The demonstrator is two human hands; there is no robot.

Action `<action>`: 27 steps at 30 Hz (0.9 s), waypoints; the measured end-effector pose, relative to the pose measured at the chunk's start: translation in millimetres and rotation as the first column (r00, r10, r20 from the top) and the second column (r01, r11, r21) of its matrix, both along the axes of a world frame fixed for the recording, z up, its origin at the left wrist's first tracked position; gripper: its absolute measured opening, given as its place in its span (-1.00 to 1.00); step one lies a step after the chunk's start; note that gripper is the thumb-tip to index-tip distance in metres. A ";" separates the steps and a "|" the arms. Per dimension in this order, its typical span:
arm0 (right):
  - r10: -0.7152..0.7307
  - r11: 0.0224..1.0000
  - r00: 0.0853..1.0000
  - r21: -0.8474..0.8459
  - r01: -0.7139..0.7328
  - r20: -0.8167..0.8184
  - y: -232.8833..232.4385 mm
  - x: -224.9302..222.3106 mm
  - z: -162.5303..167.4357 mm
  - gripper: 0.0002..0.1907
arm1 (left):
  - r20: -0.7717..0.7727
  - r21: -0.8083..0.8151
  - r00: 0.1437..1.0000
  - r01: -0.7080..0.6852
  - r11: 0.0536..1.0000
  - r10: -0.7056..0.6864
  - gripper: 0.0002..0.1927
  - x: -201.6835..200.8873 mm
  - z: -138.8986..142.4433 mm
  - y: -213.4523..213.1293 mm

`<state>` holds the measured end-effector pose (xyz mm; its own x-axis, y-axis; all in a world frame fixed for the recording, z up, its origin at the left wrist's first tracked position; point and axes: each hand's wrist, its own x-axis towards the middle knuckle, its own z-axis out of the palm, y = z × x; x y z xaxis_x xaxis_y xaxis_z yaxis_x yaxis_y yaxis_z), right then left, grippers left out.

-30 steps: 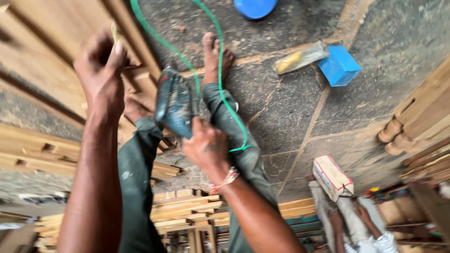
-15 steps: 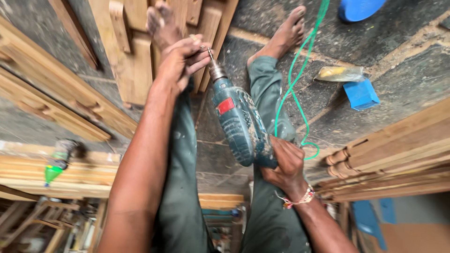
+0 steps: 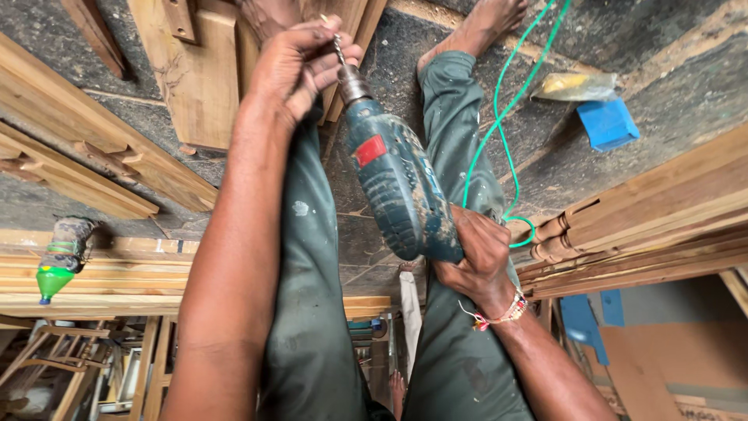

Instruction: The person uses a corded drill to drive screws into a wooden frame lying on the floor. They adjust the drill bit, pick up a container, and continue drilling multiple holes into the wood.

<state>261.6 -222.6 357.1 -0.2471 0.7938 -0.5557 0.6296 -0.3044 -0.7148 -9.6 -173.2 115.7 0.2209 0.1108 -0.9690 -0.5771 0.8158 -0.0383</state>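
Timber boards (image 3: pixel 195 70) upper left, green cord (image 3: pixel 499 132) and blue block (image 3: pixel 608 123) upper right. Drill (image 3: pixel 397 187) at centre, long axis pointing up-left; right hand (image 3: pixel 475 253) fingers wrapped its handle, left hand (image 3: pixel 300 66) fingers pinched the chuck, probably the bit.

Soft even daylight, faint shadows, sharp centre, wide-angle stretch at edges.
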 end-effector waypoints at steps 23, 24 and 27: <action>-0.074 0.997 0.996 -0.005 0.075 0.047 -5.1 -23.6 -7.4 -0.55 | -0.061 -0.102 0.993 0.094 0.990 -0.100 -0.73 -2.7 -15.2 10.3; -0.071 0.997 0.996 -0.011 0.072 0.049 -3.8 -25.5 -7.3 -0.55 | -0.070 -0.115 0.991 0.102 0.988 -0.111 -0.74 -2.6 -15.7 11.6; -0.086 0.995 0.995 -0.039 0.088 0.054 -0.3 -34.2 -7.9 -0.55 | -0.095 -0.143 0.986 0.120 0.982 -0.134 -0.77 -4.1 -16.7 15.4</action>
